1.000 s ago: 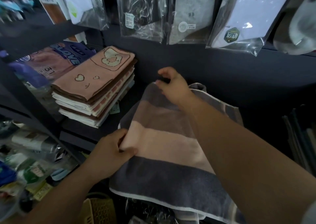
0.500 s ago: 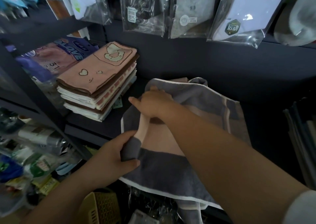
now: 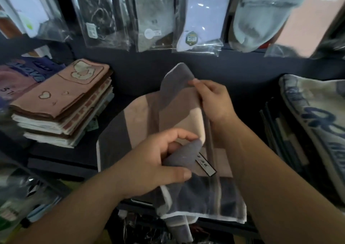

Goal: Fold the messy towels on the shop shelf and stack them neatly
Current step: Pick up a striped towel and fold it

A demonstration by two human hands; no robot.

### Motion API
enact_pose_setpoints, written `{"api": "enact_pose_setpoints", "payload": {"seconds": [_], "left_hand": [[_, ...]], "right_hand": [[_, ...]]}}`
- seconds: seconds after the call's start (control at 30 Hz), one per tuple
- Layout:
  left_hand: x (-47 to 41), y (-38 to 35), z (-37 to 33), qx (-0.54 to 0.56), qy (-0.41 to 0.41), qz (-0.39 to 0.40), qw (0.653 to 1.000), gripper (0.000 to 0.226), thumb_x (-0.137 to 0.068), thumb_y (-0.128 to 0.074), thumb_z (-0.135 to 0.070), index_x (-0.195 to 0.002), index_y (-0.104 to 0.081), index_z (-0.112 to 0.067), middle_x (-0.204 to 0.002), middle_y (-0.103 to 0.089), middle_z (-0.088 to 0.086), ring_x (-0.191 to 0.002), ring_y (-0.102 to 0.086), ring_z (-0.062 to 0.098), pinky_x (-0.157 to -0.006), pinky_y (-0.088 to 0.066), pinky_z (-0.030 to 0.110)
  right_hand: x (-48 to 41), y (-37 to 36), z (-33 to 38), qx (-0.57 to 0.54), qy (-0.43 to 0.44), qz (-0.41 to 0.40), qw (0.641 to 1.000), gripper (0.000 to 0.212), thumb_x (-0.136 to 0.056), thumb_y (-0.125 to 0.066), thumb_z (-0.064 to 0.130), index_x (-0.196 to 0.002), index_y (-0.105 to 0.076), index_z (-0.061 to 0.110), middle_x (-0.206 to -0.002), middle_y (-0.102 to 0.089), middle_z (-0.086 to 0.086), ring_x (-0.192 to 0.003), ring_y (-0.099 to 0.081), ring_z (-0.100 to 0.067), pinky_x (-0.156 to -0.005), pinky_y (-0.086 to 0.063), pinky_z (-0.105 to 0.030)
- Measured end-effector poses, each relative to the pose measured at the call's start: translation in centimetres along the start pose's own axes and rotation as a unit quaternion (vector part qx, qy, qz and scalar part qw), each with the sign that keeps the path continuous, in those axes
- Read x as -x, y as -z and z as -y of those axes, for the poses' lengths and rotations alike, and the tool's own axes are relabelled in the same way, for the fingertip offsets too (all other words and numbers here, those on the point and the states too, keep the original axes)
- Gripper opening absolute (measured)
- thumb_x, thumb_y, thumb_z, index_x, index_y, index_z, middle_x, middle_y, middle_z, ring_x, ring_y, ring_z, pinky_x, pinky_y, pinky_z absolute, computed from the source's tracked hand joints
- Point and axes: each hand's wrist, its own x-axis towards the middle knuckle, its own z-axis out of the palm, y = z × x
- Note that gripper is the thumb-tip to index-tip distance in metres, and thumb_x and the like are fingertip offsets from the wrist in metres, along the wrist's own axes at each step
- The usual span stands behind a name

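Head view: striped towel (image 3: pixel 141 124) at centre on dark shelf (image 3: pixel 61 159), near edge overhanging. Left hand (image 3: pixel 155 161) pinches grey corner at 6 o'clock; right hand (image 3: pixel 214 102) grips raised fold edge at 1 o'clock. Folded stack (image 3: pixel 61 105) at 9 o'clock, apart from towel. Bagged socks (image 3: pixel 155 14) hang at 12.

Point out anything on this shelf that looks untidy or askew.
The striped towel lies half-folded, its near end drooping over the shelf edge. The folded towel stack leans, its layers fanned out unevenly.
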Motion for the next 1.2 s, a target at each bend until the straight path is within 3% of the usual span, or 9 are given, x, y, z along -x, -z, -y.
{"api": "enact_pose_setpoints", "payload": {"seconds": [0.13,0.23,0.33,0.6,0.8,0.97,1.07,1.13,1.2], "left_hand": [[-2.8,-3.8,-0.6,-0.052,-0.020,0.061,0.997,0.062,-0.084,-0.078,-0.010,-0.130,-0.056,-0.044,-0.113,-0.068,-0.011,-0.109,-0.064,0.004,-0.091,-0.054,0.024],[-4.4,-6.5,1.1,-0.108,-0.012,0.083,0.991,0.063,-0.085,-0.077,-0.013,-0.138,-0.052,-0.036,-0.120,-0.064,-0.019,-0.112,-0.059,-0.007,-0.092,-0.049,0.015],[-5.1,-8.4,3.6,-0.198,-0.010,0.060,0.978,0.054,-0.080,-0.077,-0.020,-0.129,-0.058,-0.029,-0.113,-0.067,-0.014,-0.103,-0.062,-0.003,-0.088,-0.054,0.028],[-4.9,-9.1,4.5,-0.183,-0.006,-0.009,0.983,0.014,-0.076,-0.077,-0.014,-0.089,-0.071,-0.018,-0.075,-0.070,-0.005,-0.068,-0.062,0.000,-0.060,-0.047,0.020],[-4.6,-10.3,1.6,-0.143,-0.052,-0.027,0.988,0.013,-0.077,-0.077,-0.004,-0.082,-0.071,-0.015,-0.072,-0.070,0.001,-0.064,-0.060,0.003,-0.059,-0.047,0.025],[-5.0,-12.3,2.7,-0.235,0.010,0.055,0.970,0.032,-0.075,-0.085,-0.033,-0.101,-0.073,-0.020,-0.083,-0.071,-0.006,-0.073,-0.066,0.006,-0.069,-0.056,0.035],[-4.9,-12.3,3.1,-0.220,0.032,0.102,0.970,0.042,-0.079,-0.080,-0.042,-0.115,-0.071,-0.023,-0.094,-0.070,-0.009,-0.078,-0.067,0.005,-0.073,-0.058,0.034],[-4.9,-11.6,3.3,-0.217,0.022,0.099,0.971,0.038,-0.088,-0.074,-0.035,-0.124,-0.068,-0.024,-0.100,-0.072,-0.010,-0.084,-0.067,0.002,-0.077,-0.057,0.028],[-5.0,-10.4,3.6,-0.250,-0.028,0.040,0.967,0.027,-0.091,-0.070,-0.027,-0.118,-0.072,-0.024,-0.097,-0.073,-0.009,-0.086,-0.067,0.002,-0.078,-0.055,0.027]], "right_hand": [[1.0,4.8,-1.6,-0.056,-0.049,-0.092,0.993,0.019,-0.097,-0.064,0.020,-0.090,-0.078,0.010,-0.076,-0.075,0.007,-0.071,-0.068,0.000,-0.065,-0.053,-0.017],[1.7,6.7,-4.4,-0.044,-0.141,-0.081,0.986,0.019,-0.096,-0.066,0.027,-0.085,-0.077,0.016,-0.075,-0.076,0.003,-0.072,-0.071,-0.010,-0.067,-0.056,-0.027],[2.8,7.0,-7.0,-0.038,-0.213,-0.017,0.976,0.020,-0.098,-0.064,0.024,-0.085,-0.075,0.015,-0.082,-0.076,-0.003,-0.079,-0.071,-0.019,-0.074,-0.056,-0.032],[3.4,7.4,-7.5,-0.051,-0.185,0.000,0.981,0.021,-0.100,-0.059,0.013,-0.084,-0.071,0.021,-0.077,-0.072,0.009,-0.068,-0.067,0.000,-0.061,-0.051,-0.013],[2.6,8.6,-5.8,-0.045,-0.148,-0.068,0.986,0.018,-0.098,-0.062,0.022,-0.085,-0.073,0.018,-0.076,-0.073,0.002,-0.065,-0.068,-0.005,-0.059,-0.053,-0.020],[3.2,8.1,-7.8,0.065,-0.204,-0.004,0.977,0.030,-0.097,-0.065,0.028,-0.094,-0.073,-0.001,-0.097,-0.074,-0.020,-0.083,-0.069,-0.024,-0.073,-0.054,-0.035],[3.8,7.8,-8.4,0.160,-0.169,0.000,0.972,0.036,-0.096,-0.063,0.028,-0.105,-0.070,-0.006,-0.107,-0.071,-0.023,-0.095,-0.069,-0.031,-0.085,-0.056,-0.043],[4.4,7.4,-8.2,0.235,-0.140,0.016,0.962,0.039,-0.097,-0.062,0.030,-0.120,-0.067,-0.002,-0.129,-0.060,-0.020,-0.110,-0.063,-0.031,-0.097,-0.050,-0.033],[5.4,7.1,-8.1,0.299,-0.122,0.040,0.946,0.047,-0.096,-0.063,0.031,-0.135,-0.059,0.006,-0.143,-0.042,-0.017,-0.122,-0.054,-0.031,-0.103,-0.038,-0.022]]}}
